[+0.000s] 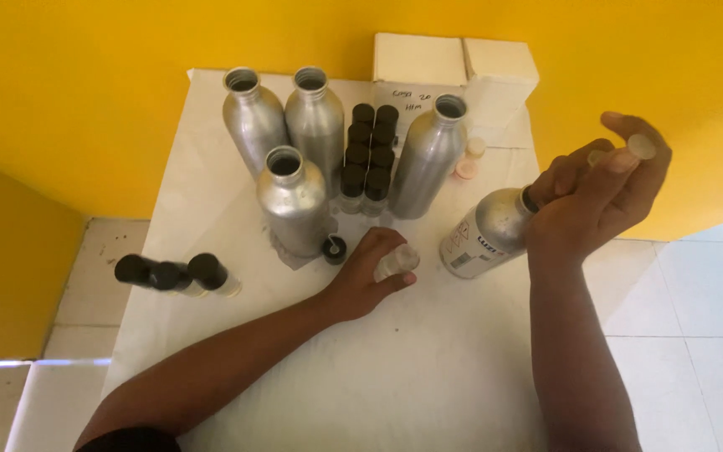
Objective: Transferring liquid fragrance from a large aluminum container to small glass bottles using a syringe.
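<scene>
Mid-pour step: right hand (600, 197) gripping tilted metal bottle (487, 234) by neck, plug (640, 147) pinched in fingertips; left hand (370, 272) closed round small vial (397, 261) on counter (428, 368); next calls for mouths aligned, tilt slow.

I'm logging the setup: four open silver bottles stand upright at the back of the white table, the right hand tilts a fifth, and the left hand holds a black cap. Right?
Not quite. The head view shows the left hand holding a small clear vial, not a black cap. The rest holds: four open silver bottles stand upright on the white table, and the right hand tilts a fifth.
</scene>
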